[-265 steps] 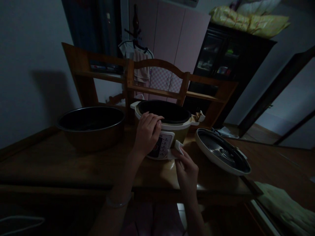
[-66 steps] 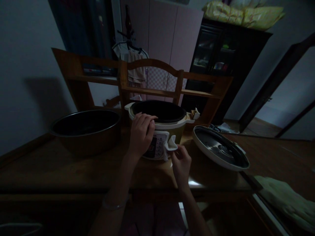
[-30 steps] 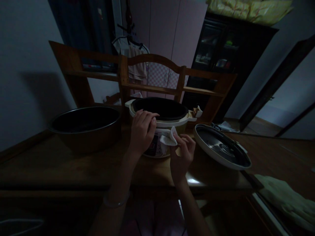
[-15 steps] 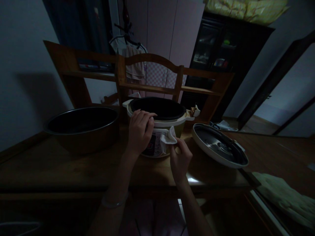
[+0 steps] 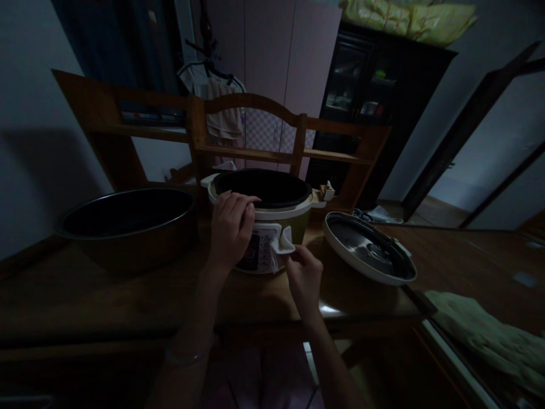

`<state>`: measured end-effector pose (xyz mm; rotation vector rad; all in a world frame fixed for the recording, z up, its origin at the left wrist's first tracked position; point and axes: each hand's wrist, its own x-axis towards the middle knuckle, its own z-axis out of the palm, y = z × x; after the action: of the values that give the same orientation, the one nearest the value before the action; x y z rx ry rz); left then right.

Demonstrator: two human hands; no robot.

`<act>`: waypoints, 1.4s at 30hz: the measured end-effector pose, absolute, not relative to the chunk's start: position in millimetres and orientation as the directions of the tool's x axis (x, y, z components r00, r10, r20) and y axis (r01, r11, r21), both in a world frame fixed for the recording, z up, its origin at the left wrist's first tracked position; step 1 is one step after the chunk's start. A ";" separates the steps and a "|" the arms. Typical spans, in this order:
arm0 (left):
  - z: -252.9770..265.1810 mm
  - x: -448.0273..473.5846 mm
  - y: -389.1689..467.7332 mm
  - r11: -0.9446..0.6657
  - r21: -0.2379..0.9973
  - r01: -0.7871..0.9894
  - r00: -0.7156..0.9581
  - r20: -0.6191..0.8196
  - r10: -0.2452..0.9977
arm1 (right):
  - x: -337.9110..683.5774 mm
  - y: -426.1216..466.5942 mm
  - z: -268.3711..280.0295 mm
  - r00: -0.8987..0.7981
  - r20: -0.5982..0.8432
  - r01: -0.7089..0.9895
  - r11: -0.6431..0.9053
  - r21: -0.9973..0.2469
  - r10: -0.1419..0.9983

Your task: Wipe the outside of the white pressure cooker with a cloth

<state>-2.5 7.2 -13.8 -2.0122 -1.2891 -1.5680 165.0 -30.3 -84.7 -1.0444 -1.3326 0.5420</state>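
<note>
An electric cooker with a pale rim and a button panel stands on the wooden desk, its lid off and a dark pot inside. My left hand grips the cooker's front rim, fingers bent over the edge and thumb on the outer side. Between the thumb and fingers of my right hand is a crumpled white tissue, held against the right part of the control panel. Right of the cooker lies its round lid, inner side up. A large dark inner pot sits at the left.
Behind the cooker rises a wooden shelf rack along the desk's back edge. The desk's front edge runs just beneath my forearms. Pale green cloth lies at the lower right. A dark cabinet and clothes on hangers are farther back.
The whole view has shifted, so everything sits slightly farther left. My right hand and the tissue have moved slightly down the panel; my left hand keeps its place on the rim.
</note>
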 end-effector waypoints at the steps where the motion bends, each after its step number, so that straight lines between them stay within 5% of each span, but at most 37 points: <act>1: -13.8 -2.3 7.3 -0.563 0.288 0.775 0.012 0.884 0.468 | 164.9 -30.7 -86.3 0.208 0.519 0.234 0.473 -0.849 0.829; 42: -15.1 -0.7 9.1 -0.558 0.274 0.783 0.014 0.890 0.456 | 160.1 -35.7 -143.2 0.193 0.384 0.221 0.341 -0.914 0.903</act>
<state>-0.7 9.1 -15.1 -1.9982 -1.2784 -1.5593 160.1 -35.7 -143.2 -1.1544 -1.3168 0.6701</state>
